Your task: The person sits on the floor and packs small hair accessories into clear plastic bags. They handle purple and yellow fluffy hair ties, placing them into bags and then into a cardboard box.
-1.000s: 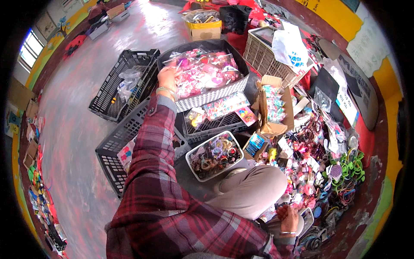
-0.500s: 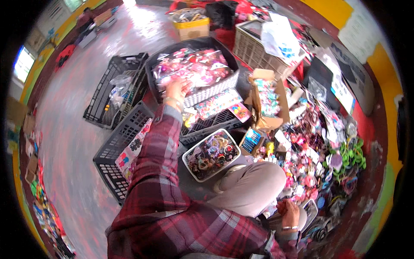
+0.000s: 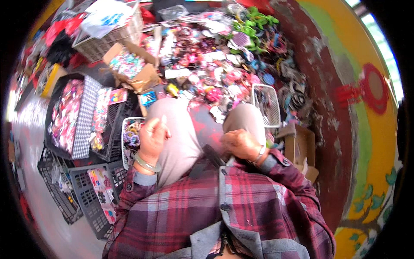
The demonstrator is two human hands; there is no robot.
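Observation:
My left hand (image 3: pixel 154 137), with a pale bangle (image 3: pixel 146 165) at the wrist, is raised beside my left knee (image 3: pixel 170 118). Its thumb and a finger stand apart, and nothing shows between them. Just left of it is a white basket (image 3: pixel 125 149) of colourful hair ties (image 3: pixel 133 131). My right hand (image 3: pixel 242 144) is curled in front of my right knee (image 3: pixel 246 118); its fingertips are blurred, and whatever they hold is hidden. A spread-out heap of hair accessories (image 3: pixel 211 80) lies on the floor beyond my knees.
To the left, a black-and-white bin (image 3: pixel 84 125) holds pink packets (image 3: pixel 67 114). Black crates (image 3: pixel 92 194) stand closer. An open carton (image 3: pixel 140 71) of small packets is ahead, a white basket (image 3: pixel 266 105) by my right knee, and a cardboard box (image 3: pixel 304 146) beside the dark red wall base (image 3: pixel 332 142).
My left hand has left the pink packets in the bin and come back beside my left knee. The view has turned right. My right hand now shows in front of my right knee.

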